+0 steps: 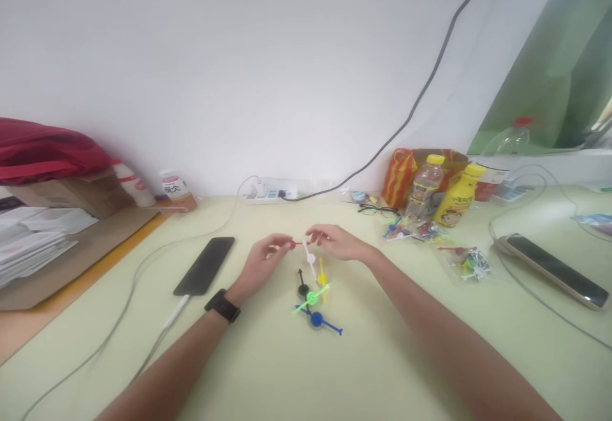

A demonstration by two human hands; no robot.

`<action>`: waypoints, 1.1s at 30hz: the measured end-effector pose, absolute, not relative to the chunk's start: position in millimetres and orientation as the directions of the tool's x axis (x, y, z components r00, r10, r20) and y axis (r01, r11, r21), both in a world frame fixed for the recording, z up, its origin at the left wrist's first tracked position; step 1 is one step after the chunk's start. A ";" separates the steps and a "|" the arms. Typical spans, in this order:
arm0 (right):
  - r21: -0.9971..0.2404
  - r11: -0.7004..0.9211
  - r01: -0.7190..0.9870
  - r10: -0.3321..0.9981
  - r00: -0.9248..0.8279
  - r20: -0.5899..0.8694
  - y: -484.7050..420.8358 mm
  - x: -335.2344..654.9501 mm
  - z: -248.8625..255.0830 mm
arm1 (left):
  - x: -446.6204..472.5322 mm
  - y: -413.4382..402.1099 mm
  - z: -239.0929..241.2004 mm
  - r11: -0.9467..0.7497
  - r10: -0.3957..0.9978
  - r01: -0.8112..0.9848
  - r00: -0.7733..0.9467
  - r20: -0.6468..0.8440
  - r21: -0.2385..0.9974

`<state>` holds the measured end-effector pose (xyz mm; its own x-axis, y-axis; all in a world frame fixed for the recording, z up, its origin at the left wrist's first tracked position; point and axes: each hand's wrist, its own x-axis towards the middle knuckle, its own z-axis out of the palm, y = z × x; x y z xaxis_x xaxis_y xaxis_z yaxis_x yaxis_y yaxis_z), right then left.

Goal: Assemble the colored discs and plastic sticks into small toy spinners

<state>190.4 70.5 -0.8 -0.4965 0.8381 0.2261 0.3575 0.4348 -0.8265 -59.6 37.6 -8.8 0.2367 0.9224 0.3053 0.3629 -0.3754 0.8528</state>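
A red arrow spinner (300, 243) with a round hub is held just above the white one, between my two hands. My left hand (262, 261) pinches its hub end with thumb and fingertips. At the spinner's other end, my right hand (337, 242) has its fingers curled, the tips closed about the red end. Below lies a loose group of spinners on the table: a white spinner (310, 259), a yellow spinner (322, 278), a black spinner (303, 289), a light green spinner (312, 298) and a blue spinner (316, 319). The green one overlaps its neighbours.
Left of my hands lies a charging phone (204, 266). Bags of coloured spinners (414, 229), glasses (377, 210), a yellow bottle (459, 196) and a drink bottle (424, 185) stand or lie right. A second phone (557, 271) is far right. A power strip (271, 195) sits by the wall.
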 end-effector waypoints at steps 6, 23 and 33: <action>-0.907 0.384 0.176 0.856 -0.435 0.278 63.0 166.6 -0.4 | -61.0 39.7 -6.8 -0.173 0.973 0.144 0.180 0.146 0.974; -0.943 0.311 0.121 0.903 -0.346 0.253 48.5 131.6 7.3 | -55.1 33.7 -5.4 -0.274 0.942 0.099 0.229 0.246 0.957; -0.944 0.311 0.113 0.881 -0.406 0.242 48.1 133.6 4.2 | -57.1 35.0 -2.4 -0.289 0.936 0.086 0.237 0.262 0.954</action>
<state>133.6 48.1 4.2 -0.4064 0.8811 0.2419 0.1130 0.3112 -0.9436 -57.1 35.0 -2.4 0.2371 0.9356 0.2617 0.0857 -0.2885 0.9536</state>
